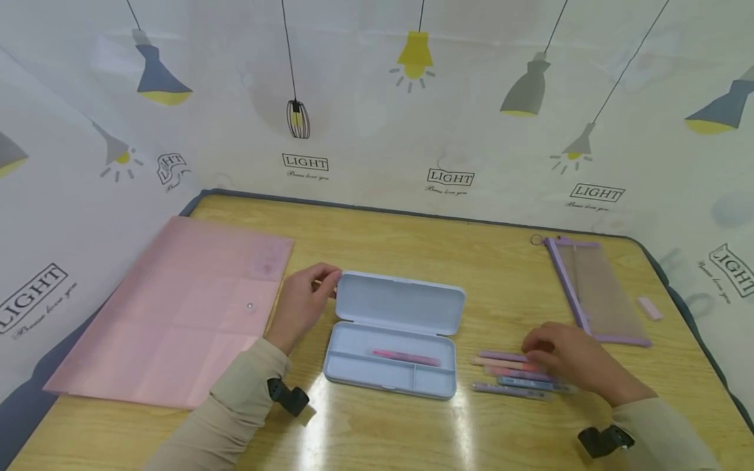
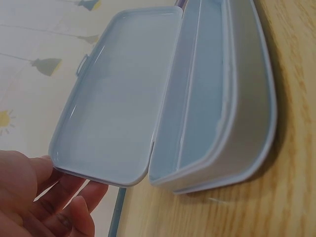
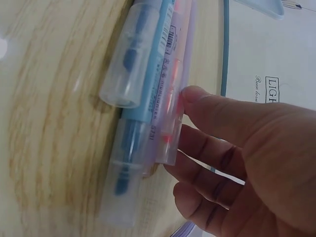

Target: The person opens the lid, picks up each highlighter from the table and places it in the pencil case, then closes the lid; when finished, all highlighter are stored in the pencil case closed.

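Observation:
A light blue pencil case [image 1: 389, 386] lies on the table with its lid [image 1: 400, 304] raised. A pink highlighter [image 1: 406, 357] rests in its long back compartment. My left hand [image 1: 303, 304] grips the lid's left corner; in the left wrist view the thumb lies at the edge, fingers behind. To the right of the case, several highlighters lie side by side, among them a blue highlighter [image 3: 140, 94] and an orange-tipped highlighter [image 3: 170, 118]. My right hand [image 1: 568, 356] is at their right end, thumb and fingers bent beside the orange-tipped one, with no clear grip on it.
A pink document folder [image 1: 177, 314] lies on the left of the table [image 1: 383, 432]. At the right are a mesh zip pouch [image 1: 607, 288] with purple trim and a small pale pink block [image 1: 650, 308]. A lamp-printed curtain [image 1: 365, 98] borders the table's back and sides.

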Demonstrator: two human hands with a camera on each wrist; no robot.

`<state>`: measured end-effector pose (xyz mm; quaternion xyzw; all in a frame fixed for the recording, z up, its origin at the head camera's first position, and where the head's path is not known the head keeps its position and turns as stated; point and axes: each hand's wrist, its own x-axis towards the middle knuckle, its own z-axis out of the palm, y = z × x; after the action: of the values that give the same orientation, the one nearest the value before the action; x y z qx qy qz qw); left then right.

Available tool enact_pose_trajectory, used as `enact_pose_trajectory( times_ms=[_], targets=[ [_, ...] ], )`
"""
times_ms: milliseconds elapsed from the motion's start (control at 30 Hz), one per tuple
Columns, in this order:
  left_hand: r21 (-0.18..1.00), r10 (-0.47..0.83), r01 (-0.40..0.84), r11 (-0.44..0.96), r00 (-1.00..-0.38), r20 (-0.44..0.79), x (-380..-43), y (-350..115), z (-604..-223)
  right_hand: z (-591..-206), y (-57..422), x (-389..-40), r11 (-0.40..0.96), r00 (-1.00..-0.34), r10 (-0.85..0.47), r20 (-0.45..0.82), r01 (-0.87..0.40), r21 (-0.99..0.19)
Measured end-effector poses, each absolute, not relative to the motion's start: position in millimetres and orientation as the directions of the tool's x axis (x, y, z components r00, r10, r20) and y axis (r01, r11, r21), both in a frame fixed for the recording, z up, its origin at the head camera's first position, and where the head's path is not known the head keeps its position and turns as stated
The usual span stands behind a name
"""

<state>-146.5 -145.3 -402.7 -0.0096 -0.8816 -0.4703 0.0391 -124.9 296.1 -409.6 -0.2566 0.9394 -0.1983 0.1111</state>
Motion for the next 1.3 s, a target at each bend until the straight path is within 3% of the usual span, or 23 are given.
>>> enact_pose_trajectory(
  times_ms=[633, 867, 1100, 1300],
  targets=[
    [0.828, -0.013, 0.046, 0.558, -0.998, 0.064, -147, -143, -403, -414, 297, -123, 0.821, -0.855, -0.515, -0.064, -0.471, -0.324],
    [0.822, -0.019, 0.034, 0.568, -0.998, 0.054, -147, -143, -402, -401, 290, -113, 0.819, -0.851, -0.523, 0.041, -0.515, -0.253],
    [0.828, -0.020, 0.038, 0.560, -0.998, 0.060, -147, -144, -400, -372, 248, -102, 0.770, -0.785, -0.593, 0.179, -0.617, -0.159],
    [0.829, -0.020, 0.039, 0.558, -0.998, 0.060, -147, -145, -401, -366, 198, -101, 0.705, -0.714, -0.667, 0.214, -0.697, -0.131]
  ],
)
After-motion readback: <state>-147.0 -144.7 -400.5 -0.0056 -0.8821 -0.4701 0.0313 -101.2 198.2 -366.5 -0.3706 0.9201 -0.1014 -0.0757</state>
